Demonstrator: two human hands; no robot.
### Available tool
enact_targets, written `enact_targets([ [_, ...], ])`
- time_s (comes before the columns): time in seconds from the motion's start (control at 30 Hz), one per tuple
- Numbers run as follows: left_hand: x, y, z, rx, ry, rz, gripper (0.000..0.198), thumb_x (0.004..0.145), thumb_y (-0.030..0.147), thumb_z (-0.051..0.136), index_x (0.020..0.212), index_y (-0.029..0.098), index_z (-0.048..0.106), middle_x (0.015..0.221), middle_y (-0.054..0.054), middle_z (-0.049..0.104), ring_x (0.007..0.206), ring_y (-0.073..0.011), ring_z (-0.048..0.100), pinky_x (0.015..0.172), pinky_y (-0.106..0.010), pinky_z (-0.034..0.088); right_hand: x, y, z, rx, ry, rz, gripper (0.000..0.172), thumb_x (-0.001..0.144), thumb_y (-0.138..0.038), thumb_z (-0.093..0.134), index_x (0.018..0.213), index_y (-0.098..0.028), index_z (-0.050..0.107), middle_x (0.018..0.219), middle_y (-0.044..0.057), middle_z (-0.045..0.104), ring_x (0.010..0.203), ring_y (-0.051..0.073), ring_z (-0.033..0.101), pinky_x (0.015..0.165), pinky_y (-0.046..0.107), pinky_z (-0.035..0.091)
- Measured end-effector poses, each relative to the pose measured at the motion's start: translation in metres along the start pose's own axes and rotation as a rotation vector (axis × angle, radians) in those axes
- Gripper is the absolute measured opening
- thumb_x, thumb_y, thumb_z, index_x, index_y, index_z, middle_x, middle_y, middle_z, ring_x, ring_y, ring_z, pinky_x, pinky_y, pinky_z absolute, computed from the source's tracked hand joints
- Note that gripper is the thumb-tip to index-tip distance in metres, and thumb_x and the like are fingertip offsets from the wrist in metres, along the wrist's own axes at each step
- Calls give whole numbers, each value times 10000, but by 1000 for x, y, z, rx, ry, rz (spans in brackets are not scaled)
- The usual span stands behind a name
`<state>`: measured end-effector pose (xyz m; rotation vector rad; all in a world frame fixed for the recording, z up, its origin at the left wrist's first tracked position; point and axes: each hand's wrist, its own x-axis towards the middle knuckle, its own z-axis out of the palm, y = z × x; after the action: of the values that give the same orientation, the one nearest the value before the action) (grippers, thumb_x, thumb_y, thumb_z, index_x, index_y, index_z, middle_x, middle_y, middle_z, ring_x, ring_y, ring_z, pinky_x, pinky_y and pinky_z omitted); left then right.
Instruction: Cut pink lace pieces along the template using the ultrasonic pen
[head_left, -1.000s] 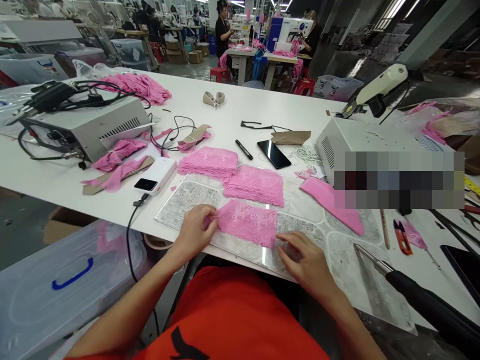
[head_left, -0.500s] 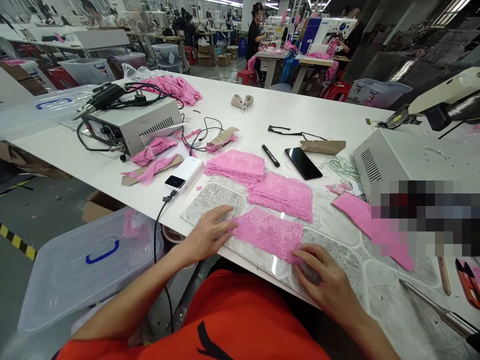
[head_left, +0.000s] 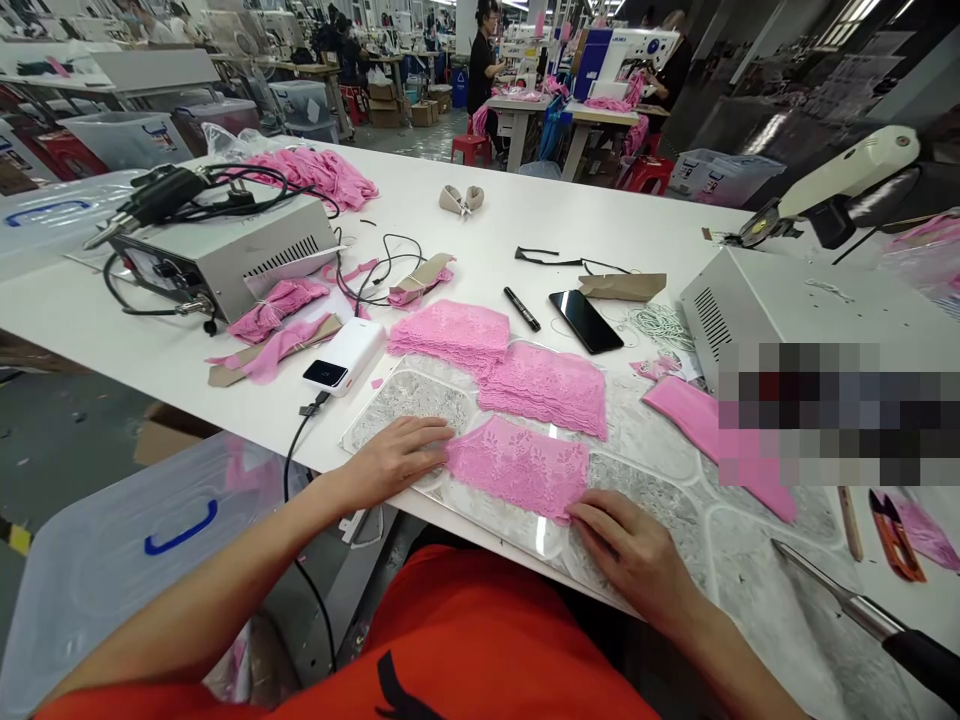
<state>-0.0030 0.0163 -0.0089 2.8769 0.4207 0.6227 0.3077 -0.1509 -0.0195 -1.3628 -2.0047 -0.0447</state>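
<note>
Rests left hand point(head_left: 401, 460) open-fingered at left end of pink lace panel point(head_left: 517, 468); touches near right corner with right hand point(head_left: 630, 550), cannot tell if pinching. Has panel flat on marbled board point(head_left: 424, 400), just nearer than right-hand lace stack point(head_left: 544, 385).

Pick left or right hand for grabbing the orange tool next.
Right, probably. The right hand is at the right edge of the pink lace piece, nearer the orange tool; the left hand is at the left edge and would have to reach across.
</note>
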Motion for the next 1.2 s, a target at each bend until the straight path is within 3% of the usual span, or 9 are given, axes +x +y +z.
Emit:
enact_targets([
  [0.2, 14, 0, -16, -93, 42, -51, 215, 1007, 199, 438, 974, 173, 648, 1258, -111, 651, 1225, -203, 581, 1022, -364, 499, 29, -8, -20, 208, -80, 203, 126, 907, -218, 531, 875, -227, 653, 861, 46, 674, 735, 139, 666, 614, 239, 562],
  [0.37, 48, -20, -48, -141, -28, -203, 282, 1011, 258, 403, 889, 168, 642, 1237, -90, 652, 1083, -165, 654, 938, -281, 532, 75, 2, -35, 347, -200, 365, 268, 914, -365, 508, 708, -213, 589, 698, 18, 604, 583, 124, 556, 516, 242, 470],
  [0.5, 91, -69, -68, -62, -1, -231, 277, 966, 278, 456, 812, 171, 659, 1158, -71, 692, 1020, -189, 670, 900, -306, 539, 135, 32, -28, 315, -197, 456, 336, 891, -426, 512, 649, -202, 574, 615, 2, 564, 521, 118, 494, 485, 247, 423],
  [0.63, 124, -130, -90, 20, 152, -284, 265, 951, 259, 429, 891, 168, 670, 1215, -91, 655, 1140, -217, 606, 1012, -371, 472, 209, 64, -14, 129, 167, 237, 195, 861, -321, 546, 721, -204, 615, 693, 26, 613, 572, 139, 524, 520, 271, 424],
  [0.73, 124, -161, -96, 77, 209, -300, 277, 951, 267, 413, 932, 167, 670, 1306, -109, 596, 1193, -226, 566, 1050, -400, 433, 242, 79, 7, 115, 241, 141, 156, 871, -292, 518, 792, -206, 621, 917, 77, 638, 726, 166, 577, 663, 322, 497],
  [0.83, 103, -176, -86, 110, 147, -286, 272, 923, 279, 450, 835, 166, 681, 1255, -115, 628, 1117, -225, 606, 1013, -394, 460, 243, 83, 42, 138, 167, 40, 143, 862, -272, 536, 782, -219, 642, 922, 78, 639, 855, 194, 613, 782, 352, 524],
  [0.97, 74, -176, -68, 121, 42, -259, 261, 895, 317, 495, 779, 185, 689, 1174, -97, 673, 1117, -235, 603, 1003, -402, 465, 214, 79, 77, 187, 19, 2, 116, 827, -230, 576, 776, -236, 680, 902, 58, 664, 884, 195, 640, 807, 350, 552],
  [1.1, 75, -152, -59, 114, 42, -228, 286, 932, 338, 462, 931, 169, 693, 1176, -130, 643, 1147, -259, 561, 1026, -452, 422, 177, 78, 62, 195, 9, 148, 228, 861, -247, 545, 1036, -239, 691, 1057, 70, 659, 873, 173, 641, 809, 346, 558],
  [1.2, 92, -116, -42, 73, -9, -153, 278, 961, 325, 466, 915, 173, 694, 1023, -94, 658, 989, -200, 600, 932, -343, 465, 149, 81, 33, 190, -3, 281, 218, 868, -265, 538, 1014, -224, 695, 934, 55, 675, 707, 138, 616, 667, 298, 542],
])
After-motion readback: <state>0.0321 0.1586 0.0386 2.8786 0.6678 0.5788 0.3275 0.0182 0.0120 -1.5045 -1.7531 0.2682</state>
